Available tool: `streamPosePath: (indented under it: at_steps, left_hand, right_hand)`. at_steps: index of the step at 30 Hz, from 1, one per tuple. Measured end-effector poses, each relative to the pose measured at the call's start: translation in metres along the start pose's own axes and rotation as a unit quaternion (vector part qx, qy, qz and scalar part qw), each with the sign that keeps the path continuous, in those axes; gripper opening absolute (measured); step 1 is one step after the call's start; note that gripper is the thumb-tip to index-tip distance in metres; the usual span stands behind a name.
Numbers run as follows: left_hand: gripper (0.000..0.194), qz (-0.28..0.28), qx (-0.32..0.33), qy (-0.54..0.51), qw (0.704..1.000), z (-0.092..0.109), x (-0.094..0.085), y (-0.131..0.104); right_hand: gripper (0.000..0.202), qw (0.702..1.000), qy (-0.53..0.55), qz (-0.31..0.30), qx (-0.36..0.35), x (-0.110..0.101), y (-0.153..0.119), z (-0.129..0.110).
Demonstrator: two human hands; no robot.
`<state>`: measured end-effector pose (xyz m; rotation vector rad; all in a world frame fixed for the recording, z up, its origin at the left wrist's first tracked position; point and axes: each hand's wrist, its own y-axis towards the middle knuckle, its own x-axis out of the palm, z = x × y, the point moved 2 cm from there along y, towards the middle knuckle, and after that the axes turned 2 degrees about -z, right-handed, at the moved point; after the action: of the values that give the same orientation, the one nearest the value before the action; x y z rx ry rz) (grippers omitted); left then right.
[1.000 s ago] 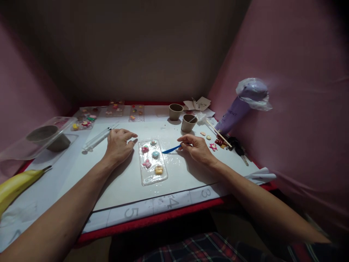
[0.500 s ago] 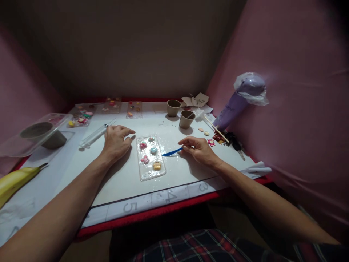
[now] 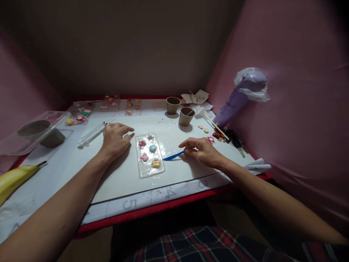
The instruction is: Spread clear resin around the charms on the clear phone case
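Observation:
A clear phone case (image 3: pixel 151 171) lies on the white board (image 3: pixel 120 187), with several small colourful charms on its glossy surface, among them a blue charm (image 3: pixel 153 148) and a yellow one (image 3: pixel 156 163). My right hand (image 3: pixel 200 151) pinches a blue plastic knife (image 3: pixel 173 156); its tip is at the case's right edge. Wet-looking glossy spots surround the case. To the left, my left hand (image 3: pixel 116 140) rests on the board, fingers apart and holding nothing. A syringe (image 3: pixel 92 135) lies just beyond it.
Two brown cups (image 3: pixel 173 106) stand at the back, one with a stick inside. Loose charms (image 3: pixel 211 139), a wooden stick (image 3: pixel 216 126) and a purple piping bag (image 3: pixel 231 105) sit right. Left are a banana (image 3: pixel 19 178) and a clear lid (image 3: pixel 61 118) over a pot (image 3: pixel 53 138).
The blue knife's tip has moved slightly toward me along the case's right edge, with its angle a little steeper. My left hand stays in place; the view has shifted slightly.

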<state>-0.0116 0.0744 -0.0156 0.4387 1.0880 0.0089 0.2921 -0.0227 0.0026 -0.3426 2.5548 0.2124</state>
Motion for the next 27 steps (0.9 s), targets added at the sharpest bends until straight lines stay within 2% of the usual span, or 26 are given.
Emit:
streamPosePath:
  at_steps: [12,18,27]
  left_hand:
    - [0.033,-0.005,-0.01,0.003,1.0,0.003,-0.002,-0.001]
    - [0.032,-0.014,-0.007,0.0,1.0,0.007,-0.004,-0.001]
    - [0.027,0.013,-0.003,-0.024,1.0,0.006,-0.003,-0.001]
  right_hand:
    - [0.028,0.998,-0.015,-0.054,0.042,-0.001,-0.012,-0.004]
    - [0.028,0.995,-0.013,-0.074,0.068,-0.001,-0.021,-0.013]
    - [0.022,0.989,0.046,-0.094,0.109,0.001,-0.032,-0.016]
